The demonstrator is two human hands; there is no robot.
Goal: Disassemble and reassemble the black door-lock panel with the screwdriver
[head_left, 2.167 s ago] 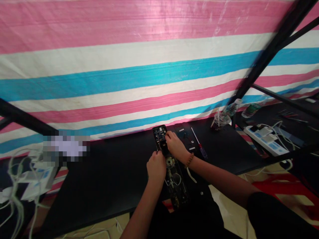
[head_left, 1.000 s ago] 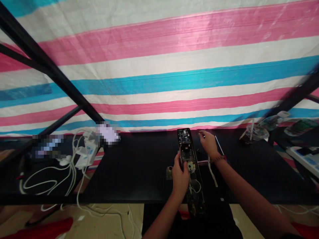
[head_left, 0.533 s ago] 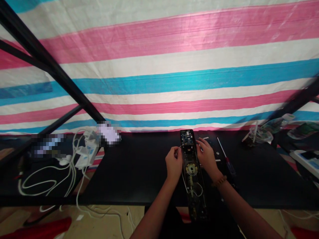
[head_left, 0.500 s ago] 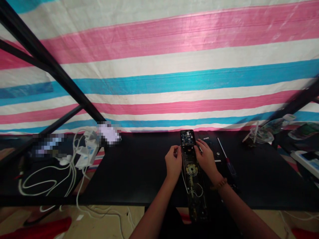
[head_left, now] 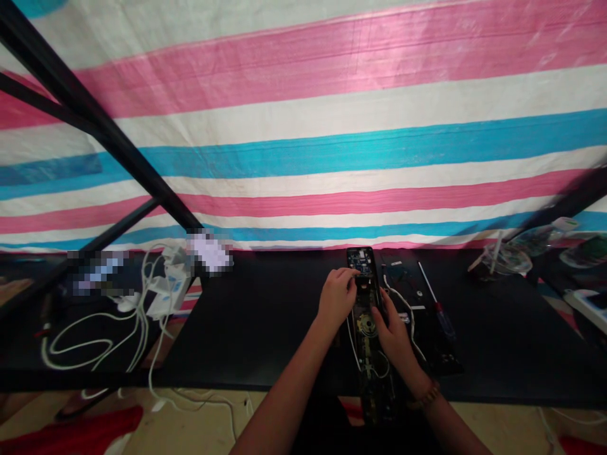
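A long black opened device [head_left: 367,360] lies upright in the view, its far end over the table and its near end past the front edge. At its far end a circuit board [head_left: 359,260] shows, and a round gold-coloured part [head_left: 367,325] sits mid-way. My left hand [head_left: 337,294] is closed at the board's lower left, index finger reaching over it; whatever is between its fingertips cannot be made out. My right hand [head_left: 392,328] grips the device's right edge, thumb on the inside face. A white cable [head_left: 410,313] curves on the table just beyond it.
Right of the device lie a screwdriver [head_left: 437,300] and small loose parts. Clear plastic packaging [head_left: 509,258] stands at the back right. White cables [head_left: 137,328] and a power strip [head_left: 168,294] crowd the left. A black frame bar [head_left: 118,155] slants before the striped sheet [head_left: 355,151].
My left hand has moved up and right onto the circuit board. My right hand has slid down the device's right side, uncovering the white cable.
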